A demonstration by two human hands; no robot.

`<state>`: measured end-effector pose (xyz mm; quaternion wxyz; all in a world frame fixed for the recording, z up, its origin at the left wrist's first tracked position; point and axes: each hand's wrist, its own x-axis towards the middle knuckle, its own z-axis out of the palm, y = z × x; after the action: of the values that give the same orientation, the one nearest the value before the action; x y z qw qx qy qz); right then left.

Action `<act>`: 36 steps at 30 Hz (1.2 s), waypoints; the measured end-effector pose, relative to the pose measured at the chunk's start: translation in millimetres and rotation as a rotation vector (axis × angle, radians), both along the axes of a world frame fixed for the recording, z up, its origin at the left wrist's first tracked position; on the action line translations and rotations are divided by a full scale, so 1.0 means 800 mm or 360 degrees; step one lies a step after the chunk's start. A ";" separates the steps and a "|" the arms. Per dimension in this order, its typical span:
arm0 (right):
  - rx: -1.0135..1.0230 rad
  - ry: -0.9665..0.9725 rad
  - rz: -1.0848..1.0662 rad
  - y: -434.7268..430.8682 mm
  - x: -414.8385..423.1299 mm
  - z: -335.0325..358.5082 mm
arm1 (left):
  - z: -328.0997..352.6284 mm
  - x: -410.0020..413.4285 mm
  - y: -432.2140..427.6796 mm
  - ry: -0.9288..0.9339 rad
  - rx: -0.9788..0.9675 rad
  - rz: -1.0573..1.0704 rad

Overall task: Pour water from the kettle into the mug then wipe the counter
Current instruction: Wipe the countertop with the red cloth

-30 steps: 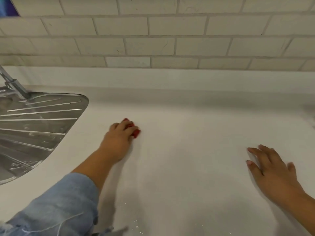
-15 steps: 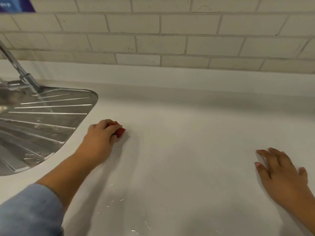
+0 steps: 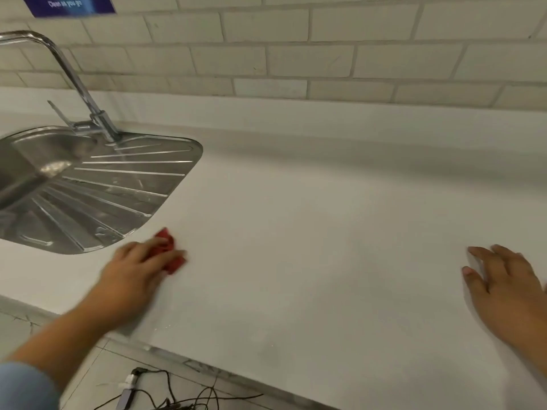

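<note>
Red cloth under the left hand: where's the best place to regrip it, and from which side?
Probably the bunched folds of the red cloth showing beyond the left hand, pinched from above: it lies crumpled low on the counter, with no edge raised for a side approach.

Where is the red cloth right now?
Head view, left of centre: the red cloth sits on the white counter under the left hand, just beside the sink drainboard.

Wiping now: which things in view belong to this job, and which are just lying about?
Belong to the job:
red cloth, bunched in the left hand
white counter
right hand, flat on the counter

Just lying about:
sink drainboard
tap
blue sign
cables on the floor
</note>
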<state>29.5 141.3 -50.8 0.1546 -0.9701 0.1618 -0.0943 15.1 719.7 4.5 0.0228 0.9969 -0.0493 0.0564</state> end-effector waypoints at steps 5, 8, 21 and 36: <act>-0.0037 -0.0023 -0.0032 -0.002 0.001 0.000 | 0.002 0.061 0.117 0.0098 0.0128 0.0424; -0.0020 -0.0029 -0.0003 -0.009 0.002 -0.005 | 0.009 0.056 0.094 -0.0089 -0.0056 0.0464; -0.0030 0.0018 0.0026 -0.008 0.003 -0.005 | -0.018 -0.048 0.044 -0.0100 0.0015 -0.0305; -0.0185 0.0252 -0.0026 0.017 -0.007 0.027 | 0.030 0.024 -0.247 -0.0087 -0.0470 -0.0672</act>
<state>24.0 154.8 -29.4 0.0841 -0.9804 0.1758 -0.0279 34.1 522.4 28.4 0.1780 0.9485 -0.2481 0.0839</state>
